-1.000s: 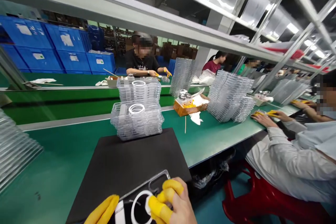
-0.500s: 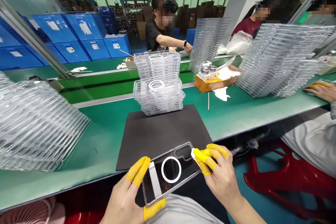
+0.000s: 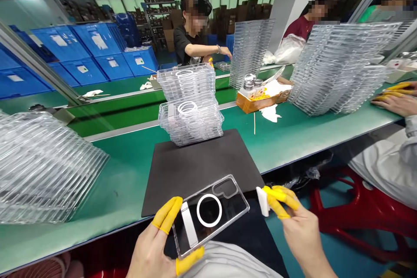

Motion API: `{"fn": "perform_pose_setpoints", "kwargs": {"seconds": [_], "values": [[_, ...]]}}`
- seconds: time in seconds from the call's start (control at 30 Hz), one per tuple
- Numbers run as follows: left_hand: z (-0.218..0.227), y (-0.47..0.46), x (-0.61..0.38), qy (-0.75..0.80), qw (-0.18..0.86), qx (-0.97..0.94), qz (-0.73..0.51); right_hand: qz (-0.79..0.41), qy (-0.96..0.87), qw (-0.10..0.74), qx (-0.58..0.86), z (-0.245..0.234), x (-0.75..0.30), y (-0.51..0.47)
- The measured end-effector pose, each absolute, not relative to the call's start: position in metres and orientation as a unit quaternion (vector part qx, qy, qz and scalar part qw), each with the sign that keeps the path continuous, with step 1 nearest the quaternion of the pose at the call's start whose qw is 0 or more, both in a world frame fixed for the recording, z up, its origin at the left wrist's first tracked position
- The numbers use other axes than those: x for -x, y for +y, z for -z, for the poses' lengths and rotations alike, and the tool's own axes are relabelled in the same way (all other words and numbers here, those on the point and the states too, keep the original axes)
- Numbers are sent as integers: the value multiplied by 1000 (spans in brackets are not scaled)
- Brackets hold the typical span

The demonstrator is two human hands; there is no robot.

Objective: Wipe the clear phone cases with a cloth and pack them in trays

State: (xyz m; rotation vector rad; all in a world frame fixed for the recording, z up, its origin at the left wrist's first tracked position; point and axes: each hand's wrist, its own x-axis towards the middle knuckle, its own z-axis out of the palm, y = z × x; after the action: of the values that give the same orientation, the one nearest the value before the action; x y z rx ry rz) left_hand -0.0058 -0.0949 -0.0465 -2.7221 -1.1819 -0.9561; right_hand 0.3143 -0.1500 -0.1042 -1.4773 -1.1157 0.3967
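My left hand (image 3: 156, 247), with yellow finger cots, grips a clear phone case (image 3: 210, 215) with a white ring and a white strip, held over the near edge of a black mat (image 3: 195, 165). My right hand (image 3: 293, 221), also in yellow cots, pinches a small white piece (image 3: 262, 195) just right of the case, apart from it. Behind the mat stands a stack of clear cases (image 3: 190, 121).
A fanned pile of clear cases (image 3: 42, 169) lies at the left on the green bench (image 3: 124, 173). Another large pile (image 3: 339, 65) and an orange tray with bottles (image 3: 260, 95) sit at the right. A neighbour's hands (image 3: 394, 97) rest at far right; other workers sit across the conveyor. Red stools stand below.
My view dropped from the bench down to my hands. The right hand has pulled away from the case's corner to the right, with the small white piece in its fingertips.
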Motion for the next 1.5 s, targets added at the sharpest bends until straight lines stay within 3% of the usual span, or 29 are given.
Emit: {"fn": "perform_pose_setpoints", "kwargs": {"seconds": [0.1, 0.27, 0.57, 0.73, 0.9, 1.1, 1.27, 1.5], "values": [[49, -95, 6, -374, 18, 873, 312, -139, -543, 585, 587, 92, -317, -146], [45, -95, 3, -385, 10, 870, 308, 1, -754, 457, 471, 66, -277, -127], [42, -97, 2, -409, -27, 864, 294, -61, -848, 419, 320, 35, -229, -113], [42, -95, 1, -391, -9, 865, 314, 53, -795, 407, 446, 54, -284, -119], [43, -93, 3, -380, 11, 871, 311, 94, -731, 431, 521, 55, -276, -120], [49, -91, 7, -373, 26, 879, 296, 9, -735, 438, 518, 63, -284, -155], [47, -91, 7, -364, 39, 881, 300, -20, -644, 511, 569, 65, -295, -138], [40, -90, 5, -376, 23, 876, 302, -39, -751, 437, 494, 66, -279, -148]]}}
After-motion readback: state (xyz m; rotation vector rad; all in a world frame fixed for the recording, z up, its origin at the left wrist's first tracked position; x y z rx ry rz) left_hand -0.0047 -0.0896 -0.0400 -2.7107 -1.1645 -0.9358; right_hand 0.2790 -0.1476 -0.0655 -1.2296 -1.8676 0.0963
